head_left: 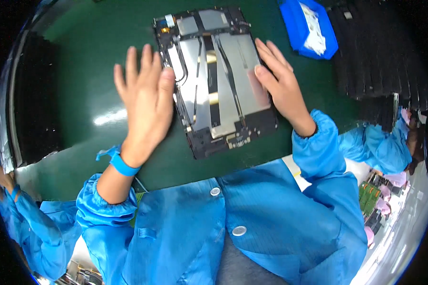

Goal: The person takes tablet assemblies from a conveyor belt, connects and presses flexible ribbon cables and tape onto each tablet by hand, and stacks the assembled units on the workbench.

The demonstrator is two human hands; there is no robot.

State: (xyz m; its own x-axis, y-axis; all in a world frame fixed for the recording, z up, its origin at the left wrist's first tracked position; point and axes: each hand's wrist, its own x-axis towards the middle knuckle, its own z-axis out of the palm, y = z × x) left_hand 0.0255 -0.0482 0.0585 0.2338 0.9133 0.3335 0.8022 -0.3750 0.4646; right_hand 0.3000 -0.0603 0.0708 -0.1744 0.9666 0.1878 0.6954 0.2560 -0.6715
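While an opened tablet-like device (pixel 214 80) is lying on the green bench (pixel 90 85), the left hand (pixel 146 97) is resting at its left edge, thumb touching it, fingers spread and released. The right hand (pixel 281 83) is lying along the right edge, fingers loosely extended, thumb overlapping the metal panel (pixel 240 71). A blue bin (pixel 293 29) is holding white pieces (pixel 314 35) beyond the right hand.

Two bare hands (pixel 149 97) and one opened tablet (pixel 233 92) are seen at upper centre, one blue bin (pixel 294 27) at upper right, two white buttons (pixel 239 231) at lower centre.
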